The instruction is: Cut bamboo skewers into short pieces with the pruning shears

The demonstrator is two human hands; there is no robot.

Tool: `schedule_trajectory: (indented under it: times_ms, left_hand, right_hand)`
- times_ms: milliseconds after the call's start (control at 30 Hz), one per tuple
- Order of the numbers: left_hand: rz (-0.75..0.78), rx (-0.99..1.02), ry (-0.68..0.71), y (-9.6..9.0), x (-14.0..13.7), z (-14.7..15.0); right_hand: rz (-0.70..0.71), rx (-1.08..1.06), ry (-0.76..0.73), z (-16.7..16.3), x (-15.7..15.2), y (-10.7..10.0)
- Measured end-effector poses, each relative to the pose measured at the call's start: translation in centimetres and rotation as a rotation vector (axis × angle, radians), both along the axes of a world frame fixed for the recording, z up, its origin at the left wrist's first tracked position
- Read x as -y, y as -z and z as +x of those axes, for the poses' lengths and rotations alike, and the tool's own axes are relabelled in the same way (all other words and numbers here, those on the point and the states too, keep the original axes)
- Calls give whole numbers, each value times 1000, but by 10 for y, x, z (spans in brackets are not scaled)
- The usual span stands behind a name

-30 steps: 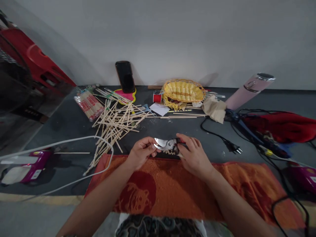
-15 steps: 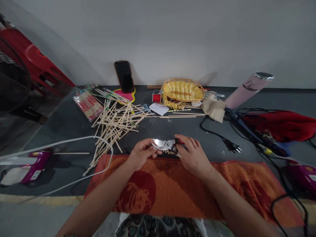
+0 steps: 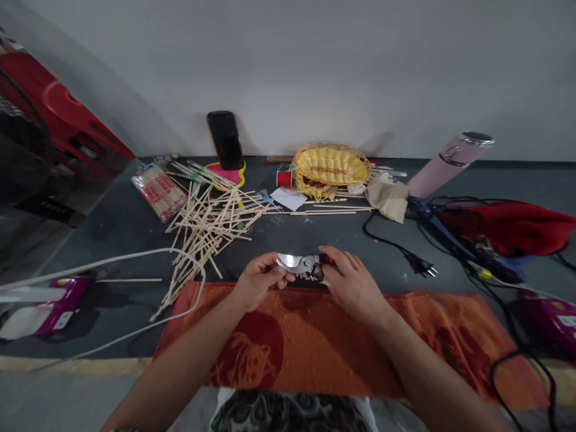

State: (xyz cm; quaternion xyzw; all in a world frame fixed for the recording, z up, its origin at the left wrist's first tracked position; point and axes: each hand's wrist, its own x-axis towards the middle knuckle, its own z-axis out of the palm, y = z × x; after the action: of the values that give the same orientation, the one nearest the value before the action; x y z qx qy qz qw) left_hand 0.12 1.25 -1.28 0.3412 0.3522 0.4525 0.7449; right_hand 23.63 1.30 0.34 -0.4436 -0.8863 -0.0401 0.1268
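Pruning shears [image 3: 294,262] with silver blades and dark red handles lie crosswise between my hands, just above the table's front half. My right hand [image 3: 353,279] is closed around their handles. At the blade end, my left hand [image 3: 261,277] pinches the tip between thumb and fingers; whether it also holds anything small there is hidden. Several short pale cut pieces [image 3: 306,277] lie on the dark table just under the shears. Below both forearms an orange towel [image 3: 333,336] with a red round patch is spread along the front edge.
Thin wooden sticks [image 3: 216,225] are heaped at left, beside a packet of sticks [image 3: 159,193]. Behind are a phone [image 3: 225,141], red thread spool [image 3: 284,179] and yellow basket [image 3: 333,165]. At right are a pink flask [image 3: 445,165], a plug [image 3: 423,266] and cables. A white cord [image 3: 130,257] loops left.
Both hands keep the same grip on the shears, which have hardly moved. The whole view has shifted very slightly.
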Motion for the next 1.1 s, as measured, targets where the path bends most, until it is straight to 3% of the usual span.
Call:
schedule_trajectory:
  times_ms: [200,433,600,767,967,1100]
  left_hand:
    - [-8,37,3,0,0,0]
    - [5,45,16,-4,-1,-1]
    - [-3,10,-10,1,-1,-1]
    - [12,-27,0,-3,-2,-1]
    - [37,-39,-60,-8,-4,-2]
    - [30,-24,-49,-7,-4,-2]
  right_hand:
    - [-9,-88,4,0,-1,3]
    - [-47,-266,203,18,-15,8]
    - [-72,-288,263,28,-22,14]
    - [-85,-385,151,18,-17,10]
    - [-39,-199,-10,9,-7,-1]
    - [-40,-232,-17,8,-7,0]
